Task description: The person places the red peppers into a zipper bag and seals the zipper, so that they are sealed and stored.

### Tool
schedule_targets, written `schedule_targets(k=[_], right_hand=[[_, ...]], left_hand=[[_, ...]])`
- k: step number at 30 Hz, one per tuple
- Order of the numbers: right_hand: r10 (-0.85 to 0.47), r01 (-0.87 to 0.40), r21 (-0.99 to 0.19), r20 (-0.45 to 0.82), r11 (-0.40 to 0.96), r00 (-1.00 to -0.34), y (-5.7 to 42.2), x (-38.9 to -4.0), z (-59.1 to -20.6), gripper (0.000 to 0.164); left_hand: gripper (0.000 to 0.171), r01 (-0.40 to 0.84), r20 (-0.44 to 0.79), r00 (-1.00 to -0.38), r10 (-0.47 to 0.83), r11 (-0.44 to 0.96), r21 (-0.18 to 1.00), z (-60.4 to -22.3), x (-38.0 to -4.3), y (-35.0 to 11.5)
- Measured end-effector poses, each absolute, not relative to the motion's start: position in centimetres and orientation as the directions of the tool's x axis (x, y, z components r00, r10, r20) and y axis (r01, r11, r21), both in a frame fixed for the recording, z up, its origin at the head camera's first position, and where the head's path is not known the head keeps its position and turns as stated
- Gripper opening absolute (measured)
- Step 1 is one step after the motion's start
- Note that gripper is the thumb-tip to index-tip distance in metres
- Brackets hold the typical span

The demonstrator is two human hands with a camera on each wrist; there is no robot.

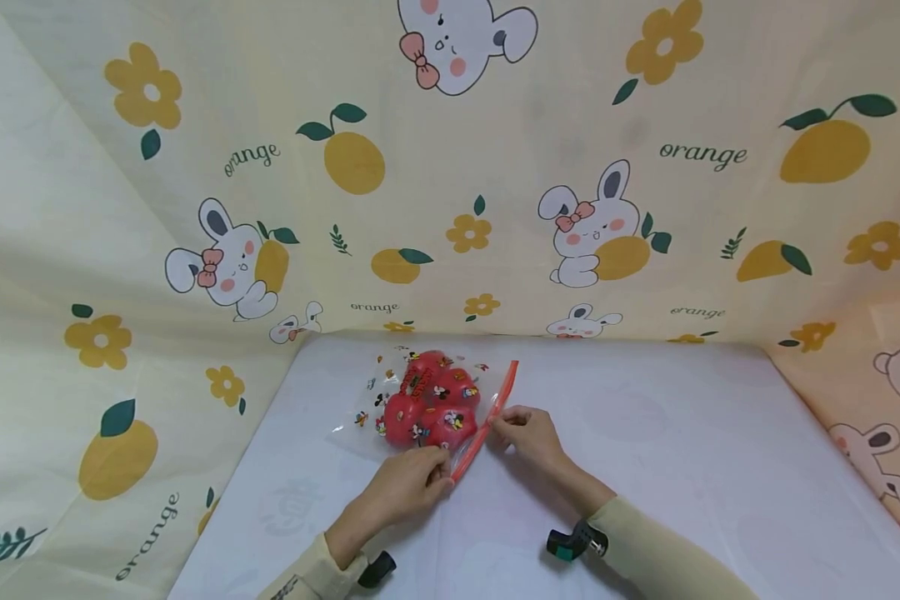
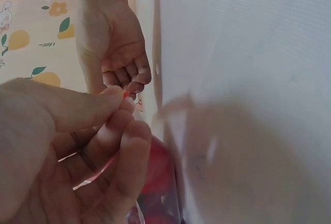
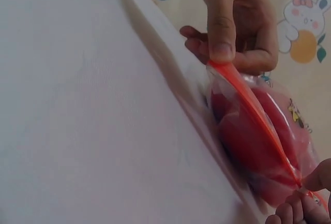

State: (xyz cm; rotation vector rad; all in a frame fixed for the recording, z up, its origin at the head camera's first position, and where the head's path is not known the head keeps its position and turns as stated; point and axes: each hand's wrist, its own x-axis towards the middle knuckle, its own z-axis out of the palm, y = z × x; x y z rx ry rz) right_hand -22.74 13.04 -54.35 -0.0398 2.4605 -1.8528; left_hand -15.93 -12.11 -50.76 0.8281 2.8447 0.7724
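Observation:
A clear zip bag [image 1: 367, 421] printed with small cartoon figures lies on the table, holding several red, round, shiny things [image 1: 399, 423] that look like fruit. Along its right side runs an orange-red zip strip [image 1: 506, 387]. With thumb and fingers, my left hand [image 1: 408, 485] pinches the near end of that strip. Further up, my right hand [image 1: 531, 437] pinches the strip around its middle. In the right wrist view the strip [image 3: 253, 113] stretches between the two hands. The left wrist view shows only a bit of orange at the left fingertips [image 2: 116, 100].
A white-covered table [image 1: 645, 467] spreads around the bag. Behind it and at both sides hangs a cream cloth [image 1: 420, 192] with rabbits, flowers and oranges. Dark wrist devices [image 1: 570, 543] sit at both beige sleeves.

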Motion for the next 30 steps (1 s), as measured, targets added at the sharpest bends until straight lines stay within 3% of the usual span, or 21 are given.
schedule_targets(k=[30], right_hand=[[0.041,0.043,-0.946,-0.032,0.320,-0.999,15.2,-25.9,-53.6,0.022]], left_hand=[[0.020,0.503,0.066,-0.838,0.542,0.719,0.479,-50.7,-16.1,-12.4]])
